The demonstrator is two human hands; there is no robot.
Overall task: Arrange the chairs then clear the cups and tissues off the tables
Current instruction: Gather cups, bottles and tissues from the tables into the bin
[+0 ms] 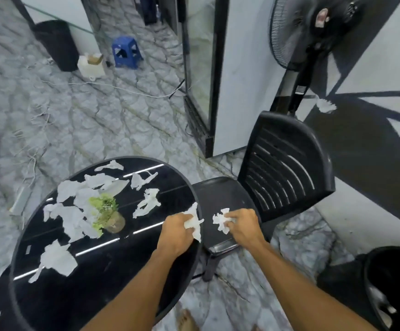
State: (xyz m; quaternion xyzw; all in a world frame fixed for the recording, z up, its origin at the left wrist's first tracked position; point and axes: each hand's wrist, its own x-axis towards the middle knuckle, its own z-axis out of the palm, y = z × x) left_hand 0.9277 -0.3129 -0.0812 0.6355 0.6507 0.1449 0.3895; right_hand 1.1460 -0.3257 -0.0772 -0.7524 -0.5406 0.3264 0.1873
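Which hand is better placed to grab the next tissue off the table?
Probably left. The left hand sits at the round black table's edge, beside a torn white tissue; the right hand is over the black plastic chair.

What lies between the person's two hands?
In the head view, the left hand grips one tissue, the right hand another tissue; between them lie only the table's rim and bare chair seat.
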